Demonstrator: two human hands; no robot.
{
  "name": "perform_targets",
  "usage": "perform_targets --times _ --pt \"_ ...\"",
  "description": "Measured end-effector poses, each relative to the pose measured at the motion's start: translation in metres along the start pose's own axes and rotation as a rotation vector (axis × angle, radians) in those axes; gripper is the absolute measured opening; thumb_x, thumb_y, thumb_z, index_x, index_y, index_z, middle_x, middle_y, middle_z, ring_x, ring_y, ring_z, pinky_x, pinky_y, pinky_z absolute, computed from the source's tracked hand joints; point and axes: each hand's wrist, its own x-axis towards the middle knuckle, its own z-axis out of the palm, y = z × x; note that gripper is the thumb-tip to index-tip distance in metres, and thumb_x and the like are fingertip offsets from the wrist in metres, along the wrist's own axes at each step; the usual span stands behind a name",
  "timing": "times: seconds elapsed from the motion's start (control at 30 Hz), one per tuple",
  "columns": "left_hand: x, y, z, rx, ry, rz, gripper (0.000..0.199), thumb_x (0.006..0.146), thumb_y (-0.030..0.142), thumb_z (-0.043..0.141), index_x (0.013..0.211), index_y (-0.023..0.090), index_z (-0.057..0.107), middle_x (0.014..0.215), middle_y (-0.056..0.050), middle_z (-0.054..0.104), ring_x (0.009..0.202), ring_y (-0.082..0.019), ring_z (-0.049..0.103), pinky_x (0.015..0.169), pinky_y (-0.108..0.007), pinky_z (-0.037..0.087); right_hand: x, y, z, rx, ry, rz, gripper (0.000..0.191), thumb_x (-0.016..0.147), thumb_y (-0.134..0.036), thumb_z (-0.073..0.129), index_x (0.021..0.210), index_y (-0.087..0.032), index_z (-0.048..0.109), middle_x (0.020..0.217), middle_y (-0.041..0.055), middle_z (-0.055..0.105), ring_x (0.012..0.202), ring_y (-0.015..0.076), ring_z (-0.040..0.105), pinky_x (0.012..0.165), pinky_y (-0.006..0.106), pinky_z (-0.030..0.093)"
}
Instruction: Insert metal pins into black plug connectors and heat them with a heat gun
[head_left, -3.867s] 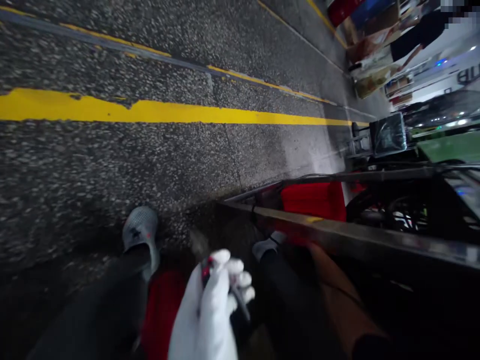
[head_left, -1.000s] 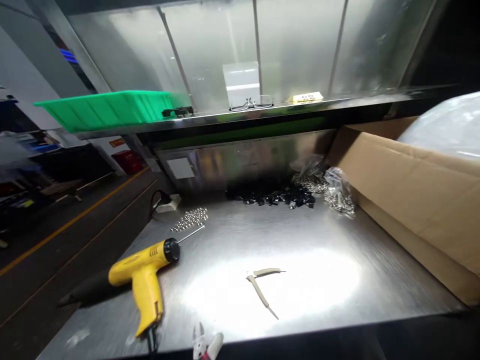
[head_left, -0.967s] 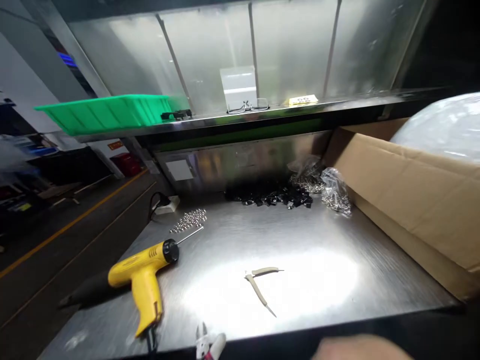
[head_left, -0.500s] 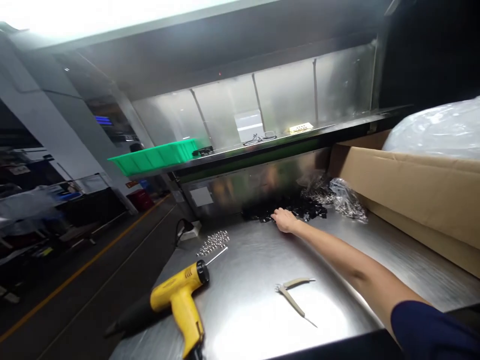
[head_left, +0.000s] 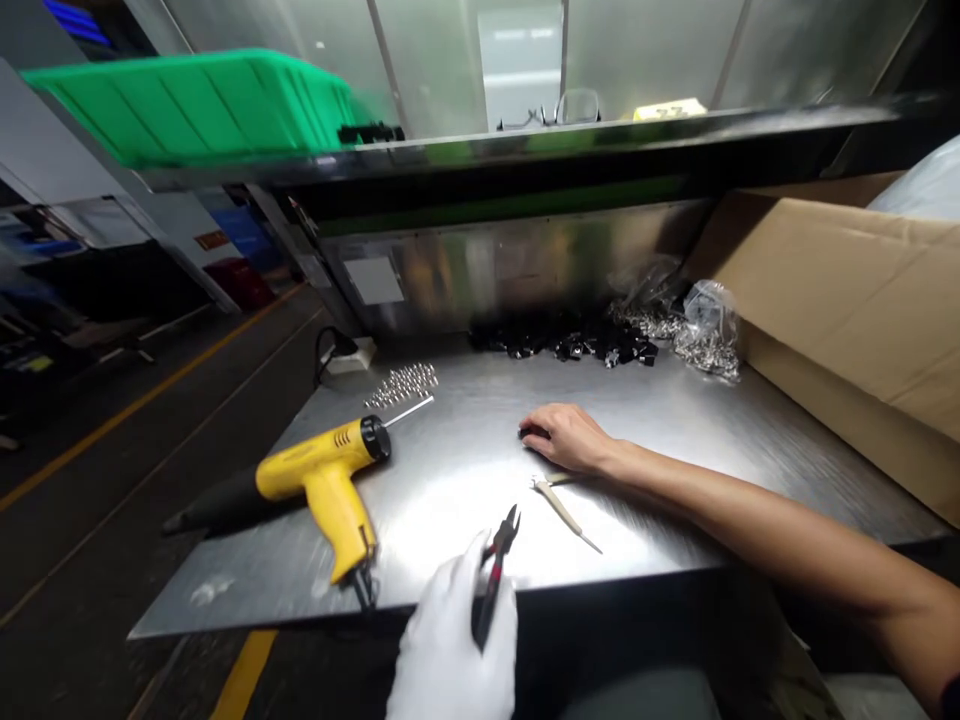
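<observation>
My left hand (head_left: pixel 457 630), in a white glove, is closed around dark pliers (head_left: pixel 498 570) at the table's front edge, their jaws pointing up and away. My bare right hand (head_left: pixel 566 437) is curled over the middle of the metal table, fingers closed on a small black part (head_left: pixel 534 432), mostly hidden. Just below that hand lie beige-handled pliers (head_left: pixel 561 508). Farther back is a pile of black parts (head_left: pixel 600 340). Small silver pieces (head_left: pixel 403 384) lie in a cluster at the table's left, close to a yellow heat gun (head_left: pixel 322 470).
A cardboard box (head_left: pixel 847 270) stands along the right side. Plastic bags of metal pieces (head_left: pixel 709 335) sit beside it. Above the back of the table runs a shelf (head_left: pixel 465 150) with a green bin (head_left: pixel 202 105). A socket block (head_left: pixel 351 356) is at the back left.
My right hand has come back from the black pile to near the beige-handled pliers. My gloved left hand has entered from below with the dark pliers. The view has tilted down.
</observation>
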Motion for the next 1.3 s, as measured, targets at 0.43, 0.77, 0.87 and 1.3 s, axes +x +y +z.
perform_targets --times 0.43,0.77,0.87,1.3 --pt "0.060 0.016 0.018 1.192 0.178 0.239 0.042 0.098 0.041 0.044 0.134 0.025 0.057 0.103 -0.013 0.066 0.097 -0.035 0.063 0.077 -0.040 0.045 -0.021 0.009 -0.009 0.160 -0.057 -0.105 0.045 0.098 -0.031 0.061 0.140 -0.016 0.055 0.128 0.0111 0.064 0.102 0.0218 0.065 0.088 0.039 0.054" --pt "0.091 0.043 0.022 1.294 0.045 0.149 0.046 0.097 0.053 0.043 0.123 0.022 0.065 0.103 -0.013 0.064 0.100 -0.036 0.062 0.084 -0.048 0.051 -0.018 0.019 0.000 0.146 -0.014 -0.172 0.032 0.096 -0.028 0.062 0.124 -0.015 0.067 0.112 0.0057 0.072 0.102 0.0246 0.065 0.086 0.036 0.049" --pt "0.096 0.044 0.024 1.324 0.048 0.142 0.048 0.096 0.053 0.043 0.122 0.020 0.065 0.100 -0.013 0.062 0.102 -0.036 0.061 0.085 -0.048 0.051 -0.019 0.020 0.000 0.116 -0.009 -0.203 0.031 0.095 -0.024 0.059 0.123 -0.014 0.069 0.110 0.0050 0.070 0.102 0.0244 0.064 0.086 0.036 0.047" --pt "0.094 0.048 0.026 1.339 0.025 0.147 0.043 0.092 0.054 0.040 0.113 0.027 0.066 0.100 -0.015 0.064 0.093 -0.039 0.063 0.073 -0.048 0.051 -0.026 0.008 -0.018 -0.042 -0.099 -0.338 0.036 0.099 -0.023 0.052 0.133 -0.018 0.063 0.120 0.0122 0.063 0.093 0.0238 0.062 0.067 0.033 0.043"
